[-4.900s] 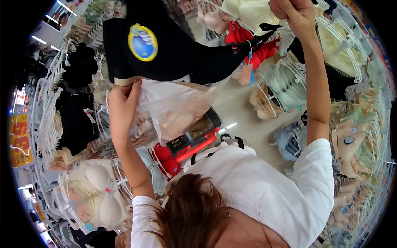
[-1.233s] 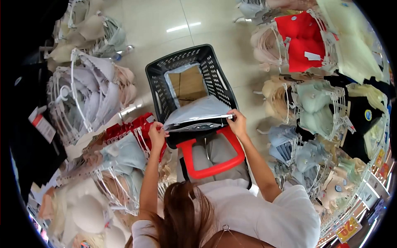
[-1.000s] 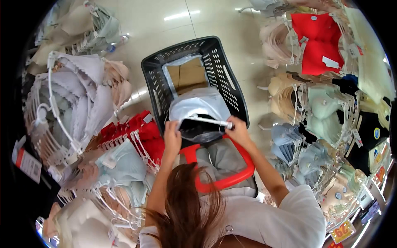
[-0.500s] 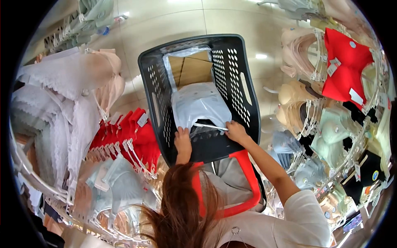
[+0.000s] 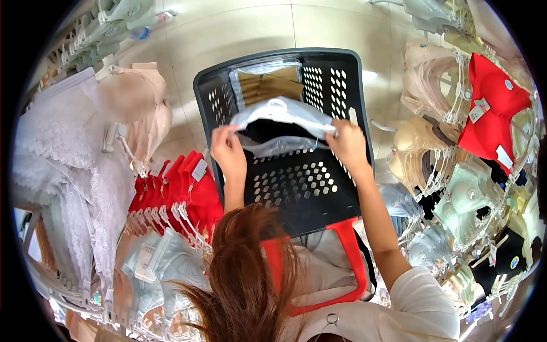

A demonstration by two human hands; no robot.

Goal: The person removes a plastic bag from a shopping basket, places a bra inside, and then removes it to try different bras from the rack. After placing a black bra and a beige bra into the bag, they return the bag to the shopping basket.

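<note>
My left hand (image 5: 228, 153) and my right hand (image 5: 347, 145) each grip one end of a clear plastic bag (image 5: 283, 130) with a black garment inside, its mouth held wide. The bag hangs inside a black perforated shopping basket (image 5: 296, 194) with a red handle (image 5: 347, 251). A flat brown packet in plastic (image 5: 270, 82) lies at the basket's far end.
Racks of bras on white hangers crowd both sides: red ones (image 5: 176, 188) and white lace ones (image 5: 62, 142) on the left, a red one (image 5: 490, 114) and pale green ones (image 5: 473, 194) on the right. Glossy tiled floor (image 5: 228, 34) lies beyond the basket.
Earlier I held a black garment and the bag overhead. Since then the bag went down into the basket; in the last half second both hands lifted it higher and spread its mouth.
</note>
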